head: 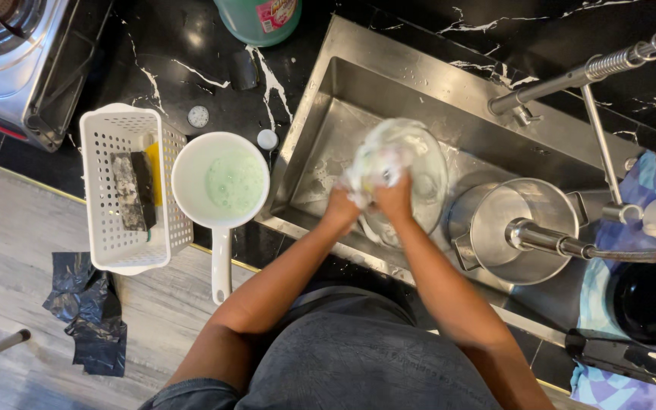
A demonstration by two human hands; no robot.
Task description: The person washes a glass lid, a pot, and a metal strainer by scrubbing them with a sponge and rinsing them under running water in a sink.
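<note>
— Where are the hands?

— Both meet at the middle of the frame, over the steel sink [358, 91]. The left hand [341, 206] and the right hand [395, 199] sit side by side, touching, and both press into a soapy whitish cloth [377, 156].

— Fingers clenched or loose?

— Curled in on both hands, bunching the cloth. Under the cloth is a clear glass bowl [427, 193], tilted inside the sink; the cloth lies against its rim and inner side.

— What else is in the sink?

— To the right of the bowl stands a steel pot [495, 228], and the end of a tap [540, 239] reaches over it from the right edge of the frame.

— And on the desk?

— Left of the sink, on the black marbled desk [191, 53], is a white ladle-cup [218, 186] with pale green soapy liquid in it, handle pointing to the bottom of the frame. Just beside it, further left, is a white perforated basket [100, 228] with a sponge [132, 190] lying in it. A green bottle [256, 19] stands at the top edge, and a stove [17, 53] fills the upper left corner.
</note>
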